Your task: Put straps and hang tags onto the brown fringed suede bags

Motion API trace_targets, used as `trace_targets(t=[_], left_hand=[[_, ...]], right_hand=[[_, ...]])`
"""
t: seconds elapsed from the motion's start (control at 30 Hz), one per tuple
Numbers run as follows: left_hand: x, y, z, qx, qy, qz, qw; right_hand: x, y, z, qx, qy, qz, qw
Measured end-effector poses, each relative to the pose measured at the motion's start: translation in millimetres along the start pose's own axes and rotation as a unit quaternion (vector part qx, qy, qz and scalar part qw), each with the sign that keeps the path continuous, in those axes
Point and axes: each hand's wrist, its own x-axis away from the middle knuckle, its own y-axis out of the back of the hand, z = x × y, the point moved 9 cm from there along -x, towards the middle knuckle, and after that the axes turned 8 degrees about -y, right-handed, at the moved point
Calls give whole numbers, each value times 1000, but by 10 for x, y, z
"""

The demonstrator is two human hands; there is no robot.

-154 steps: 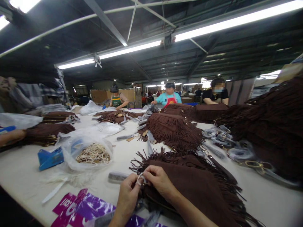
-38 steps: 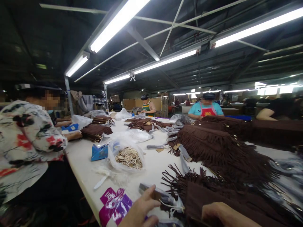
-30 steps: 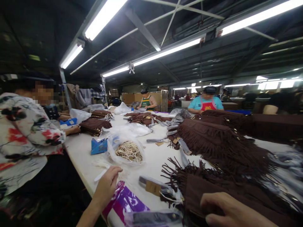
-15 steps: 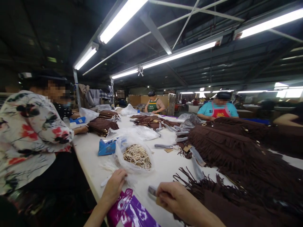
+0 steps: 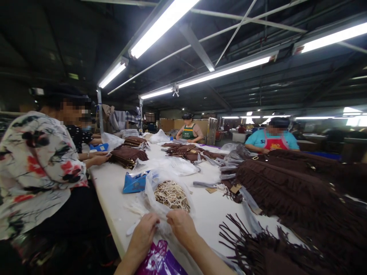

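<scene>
My left hand (image 5: 145,231) is closed, fingertips pinched together, just in front of a clear plastic bag (image 5: 147,191) of tags with cream cords (image 5: 172,196). Level with it, a short gap to the right, my right hand (image 5: 182,226) is also closed, its fingertips turned toward the left. Thin clear plastic (image 5: 164,231) shows between and below the two hands. What the fingers pinch is too small or hidden to make out. Under my wrists lies a shiny purple plastic packet (image 5: 160,259).
Brown fringed bags (image 5: 283,191) are piled along the right, with loose fringe (image 5: 243,233) near my right arm. A blue box (image 5: 134,182) stands behind the left hand. More brown bags (image 5: 129,154) lie farther left by a person in a floral shirt (image 5: 43,160). Other people stand across the white table (image 5: 109,191).
My right hand has moved left and up, from beside a grey plastic-wrapped strip to close by my left hand. The person at left now has both hands together by the bags.
</scene>
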Motion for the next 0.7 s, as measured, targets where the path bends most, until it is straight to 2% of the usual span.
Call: trace_targets(t=[0.13,0.23,0.3,0.4,0.47,0.57,0.63,0.7], left_hand=[[10,-13,-25,-13,-2,13,1000],[17,-28,-15,-41,15,31,999],[15,-40,-4,-58,28,40,997],[-1,-68,-8,-74,29,45,996],[-11,-78,10,-80,24,43,996],[-23,-31,126,-79,13,29,996],[-46,29,235,-73,-1,13,997],[-76,97,260,-75,-20,-25,997]], right_hand=[[-57,-93,99,42,-1,25,999],[-13,0,28,50,-1,26,998],[73,171,-188,46,-13,22,999],[347,576,-778,22,-66,8,998],[676,895,-1244,-9,-112,-1,994],[1417,1312,-1865,-120,-196,-1,973],[2034,1527,-2157,-258,-259,-35,930],[2673,1654,-2325,-372,-306,-97,871]])
